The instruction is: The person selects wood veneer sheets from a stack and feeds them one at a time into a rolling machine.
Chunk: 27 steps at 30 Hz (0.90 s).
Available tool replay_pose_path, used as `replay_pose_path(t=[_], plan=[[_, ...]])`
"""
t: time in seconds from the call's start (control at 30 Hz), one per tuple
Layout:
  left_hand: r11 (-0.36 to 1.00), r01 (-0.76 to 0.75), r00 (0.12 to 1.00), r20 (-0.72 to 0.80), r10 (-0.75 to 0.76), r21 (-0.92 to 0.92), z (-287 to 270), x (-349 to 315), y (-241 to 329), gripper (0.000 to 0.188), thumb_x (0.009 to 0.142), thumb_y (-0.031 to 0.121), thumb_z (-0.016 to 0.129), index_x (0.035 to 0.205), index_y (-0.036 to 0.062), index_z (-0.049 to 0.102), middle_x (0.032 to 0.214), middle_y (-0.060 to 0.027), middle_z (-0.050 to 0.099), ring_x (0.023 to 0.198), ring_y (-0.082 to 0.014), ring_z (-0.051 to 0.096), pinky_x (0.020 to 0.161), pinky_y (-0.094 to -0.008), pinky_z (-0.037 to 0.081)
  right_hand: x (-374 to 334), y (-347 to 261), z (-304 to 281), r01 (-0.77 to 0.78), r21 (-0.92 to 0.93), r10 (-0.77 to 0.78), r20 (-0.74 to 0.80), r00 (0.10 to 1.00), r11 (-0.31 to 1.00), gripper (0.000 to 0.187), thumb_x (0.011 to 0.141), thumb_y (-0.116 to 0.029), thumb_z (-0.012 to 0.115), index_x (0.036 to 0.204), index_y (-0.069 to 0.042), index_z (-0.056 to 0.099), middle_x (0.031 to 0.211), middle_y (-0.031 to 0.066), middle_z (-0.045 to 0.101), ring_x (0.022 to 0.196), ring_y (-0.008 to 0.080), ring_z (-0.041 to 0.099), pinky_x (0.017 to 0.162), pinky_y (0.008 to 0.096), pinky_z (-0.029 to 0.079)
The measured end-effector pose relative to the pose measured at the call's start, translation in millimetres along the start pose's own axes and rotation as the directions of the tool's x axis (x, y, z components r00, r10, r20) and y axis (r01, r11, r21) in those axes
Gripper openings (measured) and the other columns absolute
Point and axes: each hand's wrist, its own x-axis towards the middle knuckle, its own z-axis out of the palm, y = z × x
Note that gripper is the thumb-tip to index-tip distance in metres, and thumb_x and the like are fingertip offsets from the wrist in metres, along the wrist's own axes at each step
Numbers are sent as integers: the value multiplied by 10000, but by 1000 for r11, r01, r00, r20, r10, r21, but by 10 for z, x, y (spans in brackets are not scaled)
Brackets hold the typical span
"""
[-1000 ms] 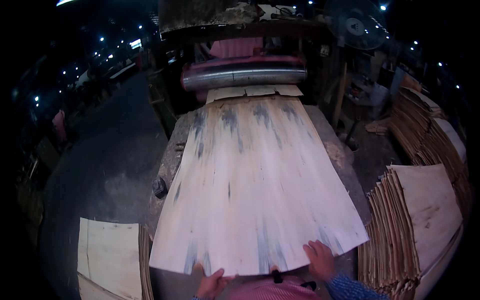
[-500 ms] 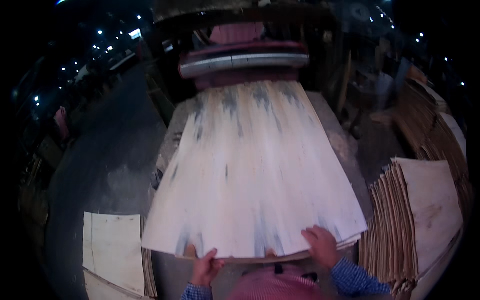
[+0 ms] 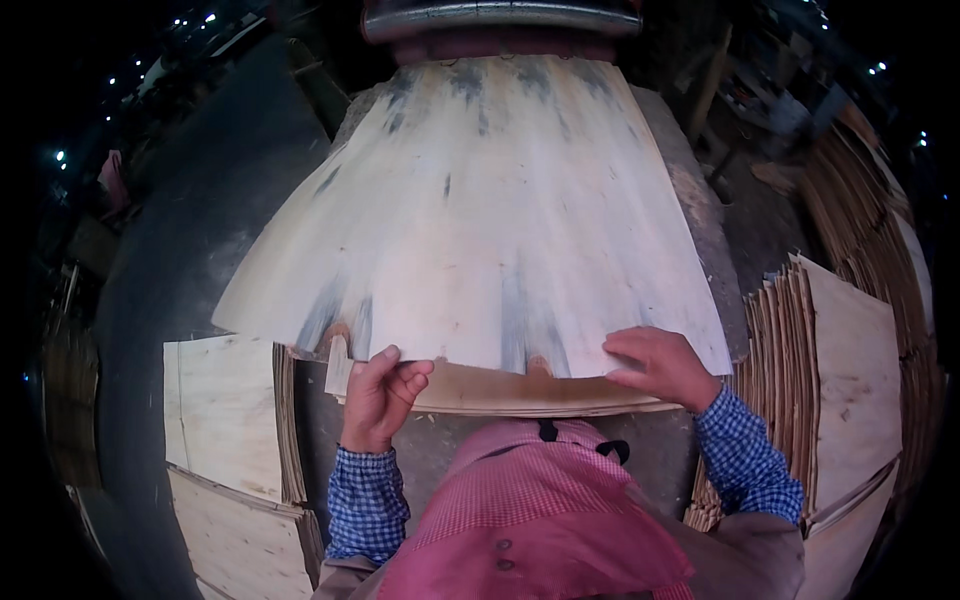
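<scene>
A broad, pale wood sheet (image 3: 480, 220) streaked with grey lay on the grey table (image 3: 700, 200), covering most of it and leaving a bare strip along the table's right edge. The sheet's far edge reached toward the table's far end, near a shiny metal roller (image 3: 500, 16), and its near edge came to the table's near side, just in front of the person. Below that near edge, the curved rim of another sheet (image 3: 500, 392) showed. The left hand (image 3: 383, 395) was at the near edge, left of the middle, its fingers curled and its thumb close to them; whether it pinched the wood could not be told. The right hand (image 3: 660, 365) was near the sheet's near right corner, partly spread, with fingers over the top surface and thumb a little apart from them. Both wrists came out of blue checked sleeves (image 3: 745, 450), on either side of a pink apron (image 3: 540, 510). Past the table's near left corner stood a stack of sheets (image 3: 225, 400); past its near right corner, a taller pile (image 3: 850, 370) leaned in layers.
</scene>
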Motion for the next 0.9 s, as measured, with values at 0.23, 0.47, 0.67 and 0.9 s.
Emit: replay_pose_path(t=[0.23,0.47,0.67,0.9], plan=[[992,-43,998,42,39,116,-11,106,117,241,976,212,556,1042,-14,604,950,-175,704,823,-267,723,664,-305,613,-107,-44,-1,119,-267,-206,-326,923,956,202,846,-186,682,1011,-72,654,973,81,693,862,254,683,709,370,554],[973,216,976,1,-217,75,169,346,-129,392,1022,217,434,1246,-102,466,1052,-276,660,875,-328,711,671,-320,615,-264,129,197,79,-252,-115,-129,985,964,335,840,-214,675,1137,-73,610,1123,107,643,1000,293,637,808,395,528],[956,277,959,37,-282,94,-100,314,-453,369,1026,172,428,1281,-94,430,1126,-266,633,944,-329,693,713,-320,600,-401,139,763,18,-190,-30,-62,998,982,645,768,-297,743,1321,-70,502,1327,171,510,1207,357,511,1000,453,430],[935,343,939,7,-345,95,-335,397,-512,380,1024,182,429,1297,-82,420,1142,-251,632,967,-352,684,727,-335,599,-256,217,960,-109,-195,87,-119,989,975,694,730,-182,702,1379,-103,469,1390,146,475,1274,352,458,1028,480,386]])
